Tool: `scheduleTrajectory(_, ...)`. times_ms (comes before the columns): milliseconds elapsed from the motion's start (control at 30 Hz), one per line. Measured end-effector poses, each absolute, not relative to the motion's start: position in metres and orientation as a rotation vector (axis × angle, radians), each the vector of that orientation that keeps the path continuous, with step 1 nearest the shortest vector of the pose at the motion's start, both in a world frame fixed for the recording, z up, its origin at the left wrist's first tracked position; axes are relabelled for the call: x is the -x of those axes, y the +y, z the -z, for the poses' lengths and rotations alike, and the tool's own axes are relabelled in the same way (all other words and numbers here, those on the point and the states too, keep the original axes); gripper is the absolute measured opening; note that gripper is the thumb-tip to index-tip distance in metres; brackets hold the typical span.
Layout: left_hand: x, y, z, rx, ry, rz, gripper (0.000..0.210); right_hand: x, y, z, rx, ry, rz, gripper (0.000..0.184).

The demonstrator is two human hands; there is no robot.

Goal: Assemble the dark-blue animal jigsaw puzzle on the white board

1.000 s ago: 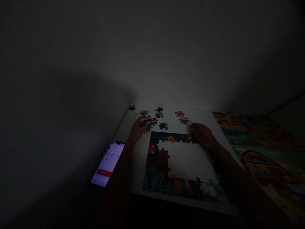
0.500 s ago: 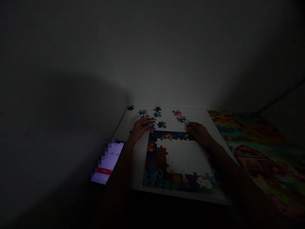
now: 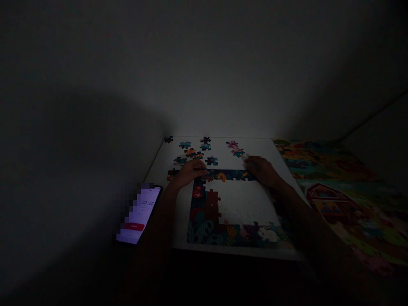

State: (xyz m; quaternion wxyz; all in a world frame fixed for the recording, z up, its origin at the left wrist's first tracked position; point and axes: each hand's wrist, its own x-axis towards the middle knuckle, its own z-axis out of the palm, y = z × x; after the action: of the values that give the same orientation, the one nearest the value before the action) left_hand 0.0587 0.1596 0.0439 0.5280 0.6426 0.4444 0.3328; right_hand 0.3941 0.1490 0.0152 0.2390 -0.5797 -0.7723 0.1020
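Observation:
A partly built jigsaw puzzle (image 3: 199, 212) lies on a white board, its border joined around an open middle. My left hand (image 3: 189, 173) is at its top left corner, fingers pinched together; what they hold, if anything, is too dark to make out. Loose jigsaw pieces (image 3: 190, 152) lie just beyond that hand. My right hand (image 3: 264, 170) rests over the top right part of the border with its fingers curled closed. Something pale shows at its fingertips, close to a group of pink and teal pieces (image 3: 236, 151).
A lit phone (image 3: 140, 214) showing a running timer lies left of the white board (image 3: 181, 229). To the right spread colourful picture sheets (image 3: 344, 212), one with a red barn. A wall (image 3: 219, 85) rises behind the board. The room is very dim.
My left hand has moved off the loose pieces, right and nearer, to the puzzle's top left corner. The right hand stays about where it was. The view has shifted slightly.

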Motion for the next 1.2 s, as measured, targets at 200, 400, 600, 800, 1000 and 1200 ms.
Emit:
scheduleTrajectory(200, -0.062, 0.157, -0.046, -1.533, 1.060, -0.736, 0.026, -0.395, 0.150, -0.011, 1.561, -2.117, -0.239, 0.037)
scheduleTrajectory(400, -0.063, 0.154, -0.050, -1.550, 1.004, -0.611, 0.026, -0.396, 0.151, -0.011, 1.578, -2.108, -0.270, 0.038)
scheduleTrajectory(600, -0.063, 0.153, -0.048, -1.546, 0.951, -0.576, 0.022, -0.395, 0.151, -0.013, 1.575, -2.111, -0.278, 0.036)
scheduleTrajectory(800, -0.065, 0.151, -0.048, -1.568, 0.958, -0.543, 0.019, -0.373, 0.135, -0.040, 1.424, -2.143, -0.356, 0.037)
scheduleTrajectory(1000, -0.065, 0.150, -0.046, -1.635, 0.937, -0.555, 0.015, -0.325, 0.103, -0.049, 1.371, -2.329, -0.403, 0.075)
scheduleTrajectory(1200, -0.064, 0.149, -0.043, -1.728, 0.896, -0.561, 0.015, -0.297, 0.098, -0.025, 1.410, -2.366, -0.406, 0.097)
